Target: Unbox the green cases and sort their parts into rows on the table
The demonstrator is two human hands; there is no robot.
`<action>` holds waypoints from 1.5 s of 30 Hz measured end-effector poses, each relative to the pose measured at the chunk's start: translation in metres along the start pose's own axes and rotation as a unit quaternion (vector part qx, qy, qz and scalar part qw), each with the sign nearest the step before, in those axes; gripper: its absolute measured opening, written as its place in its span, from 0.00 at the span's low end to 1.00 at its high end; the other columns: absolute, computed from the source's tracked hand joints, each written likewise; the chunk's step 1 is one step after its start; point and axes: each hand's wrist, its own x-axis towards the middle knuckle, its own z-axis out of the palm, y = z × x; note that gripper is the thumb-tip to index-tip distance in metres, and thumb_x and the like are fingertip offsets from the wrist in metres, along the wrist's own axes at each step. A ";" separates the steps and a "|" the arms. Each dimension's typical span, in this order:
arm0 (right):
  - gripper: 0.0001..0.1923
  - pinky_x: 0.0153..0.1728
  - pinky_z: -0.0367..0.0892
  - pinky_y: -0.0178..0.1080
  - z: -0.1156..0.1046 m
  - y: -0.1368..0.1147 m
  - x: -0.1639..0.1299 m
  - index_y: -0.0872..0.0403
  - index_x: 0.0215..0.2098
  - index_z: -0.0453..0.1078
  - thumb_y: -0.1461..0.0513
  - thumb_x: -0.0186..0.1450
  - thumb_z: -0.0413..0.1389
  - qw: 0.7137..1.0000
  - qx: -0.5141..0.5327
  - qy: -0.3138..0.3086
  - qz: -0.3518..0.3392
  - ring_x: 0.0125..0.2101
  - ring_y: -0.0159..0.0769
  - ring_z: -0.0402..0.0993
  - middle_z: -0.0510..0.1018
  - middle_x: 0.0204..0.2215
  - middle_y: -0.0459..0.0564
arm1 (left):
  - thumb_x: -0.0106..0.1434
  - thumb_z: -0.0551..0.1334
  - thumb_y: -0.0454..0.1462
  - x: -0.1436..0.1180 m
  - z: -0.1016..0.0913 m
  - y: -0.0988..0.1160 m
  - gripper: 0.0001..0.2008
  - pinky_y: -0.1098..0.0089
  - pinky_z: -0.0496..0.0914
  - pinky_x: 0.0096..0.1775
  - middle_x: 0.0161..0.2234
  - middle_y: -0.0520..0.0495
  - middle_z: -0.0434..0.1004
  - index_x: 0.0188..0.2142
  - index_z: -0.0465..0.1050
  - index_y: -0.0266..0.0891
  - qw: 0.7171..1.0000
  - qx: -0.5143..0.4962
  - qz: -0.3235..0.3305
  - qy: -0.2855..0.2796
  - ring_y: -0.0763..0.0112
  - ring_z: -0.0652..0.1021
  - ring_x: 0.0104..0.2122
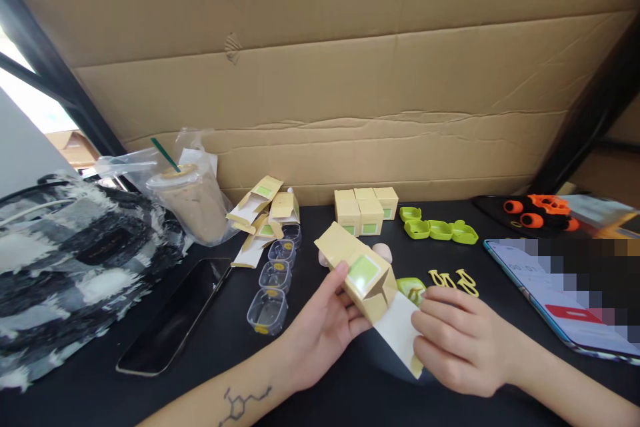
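My left hand [327, 330] holds a small tan cardboard box [383, 303] with a green label, tilted, thumb on its near side and fingers underneath. One end is open, and a long flap with a white inner face [397, 330] sticks out toward my right hand [457, 340]. The curled fingers of my right hand close on that flap's edge; its thumb is hidden. Just behind the box show pale round pieces [383, 253], partly covered. A green plastic case [411, 288] and several yellow-green loops [467, 283] lie beyond my right hand.
Clear plastic containers [267, 312] form a row left of my hands. Behind are opened boxes [257, 200], closed boxes [365, 210] and green cases [440, 230]. A bagged iced drink [187, 200] and dark phone [175, 317] sit left; another phone [560, 300] and orange toy [547, 207] right.
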 end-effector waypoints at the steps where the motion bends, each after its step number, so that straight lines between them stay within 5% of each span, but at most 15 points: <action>1: 0.18 0.36 0.69 0.37 0.000 -0.001 0.000 0.51 0.24 0.69 0.69 0.66 0.44 1.000 0.015 -0.009 0.000 0.27 0.31 0.69 0.76 0.23 0.44 | 0.66 0.54 0.46 0.000 -0.001 0.000 0.21 0.66 0.68 0.48 0.48 0.38 0.75 0.50 0.69 0.33 1.000 0.008 0.008 0.007 0.64 0.76 0.45; 5: 0.10 0.45 0.67 0.37 0.006 -0.007 -0.002 0.50 0.32 0.73 0.68 0.64 0.51 1.000 0.021 -0.018 -0.013 0.35 0.31 0.72 0.78 0.29 0.44 | 0.61 0.60 0.46 0.000 -0.004 -0.003 0.22 0.69 0.70 0.40 0.42 0.40 0.78 0.49 0.70 0.34 0.996 0.059 0.045 0.050 0.67 0.78 0.37; 10: 0.13 0.54 0.61 0.37 0.010 -0.011 -0.003 0.48 0.45 0.73 0.66 0.65 0.53 0.998 -0.026 -0.058 -0.029 0.42 0.31 0.71 0.78 0.40 0.43 | 0.57 0.66 0.42 0.000 -0.004 -0.006 0.17 0.73 0.71 0.33 0.33 0.44 0.80 0.43 0.73 0.34 0.991 0.102 0.032 0.075 0.70 0.78 0.29; 24: 0.22 0.46 0.66 0.36 0.003 -0.016 0.003 0.54 0.35 0.75 0.70 0.70 0.40 0.998 0.011 -0.027 0.064 0.33 0.30 0.74 0.80 0.27 0.46 | 0.57 0.67 0.37 -0.006 0.001 -0.002 0.20 0.66 0.69 0.47 0.48 0.43 0.75 0.48 0.67 0.38 0.978 0.164 0.124 0.024 0.62 0.75 0.48; 33: 0.16 0.48 0.67 0.35 0.002 -0.014 0.003 0.51 0.24 0.71 0.70 0.65 0.48 0.999 0.014 0.010 0.031 0.36 0.30 0.75 0.82 0.30 0.43 | 0.58 0.64 0.33 -0.006 0.001 -0.002 0.17 0.69 0.71 0.42 0.43 0.42 0.78 0.47 0.69 0.37 0.990 0.123 0.073 -0.016 0.66 0.78 0.40; 38: 0.19 0.41 0.71 0.38 0.001 -0.014 0.007 0.56 0.38 0.74 0.69 0.70 0.41 0.998 0.021 -0.060 0.030 0.37 0.34 0.77 0.83 0.33 0.47 | 0.56 0.66 0.34 -0.006 0.001 0.001 0.19 0.69 0.70 0.43 0.44 0.43 0.78 0.48 0.68 0.39 0.987 0.155 0.052 0.007 0.64 0.77 0.42; 42: 0.22 0.42 0.71 0.39 -0.006 -0.008 0.000 0.59 0.41 0.74 0.69 0.71 0.37 0.997 0.020 -0.065 0.039 0.39 0.35 0.77 0.82 0.36 0.49 | 0.64 0.55 0.46 -0.012 0.007 0.016 0.19 0.62 0.70 0.44 0.45 0.39 0.75 0.50 0.66 0.38 0.982 0.190 -0.021 -0.016 0.58 0.76 0.44; 45: 0.17 0.45 0.71 0.40 -0.008 -0.002 -0.007 0.58 0.43 0.73 0.69 0.70 0.42 0.996 -0.018 -0.049 0.069 0.40 0.35 0.76 0.82 0.36 0.49 | 0.62 0.54 0.46 -0.024 0.010 0.029 0.25 0.56 0.71 0.42 0.48 0.39 0.69 0.58 0.57 0.44 0.947 0.308 0.088 0.014 0.56 0.74 0.45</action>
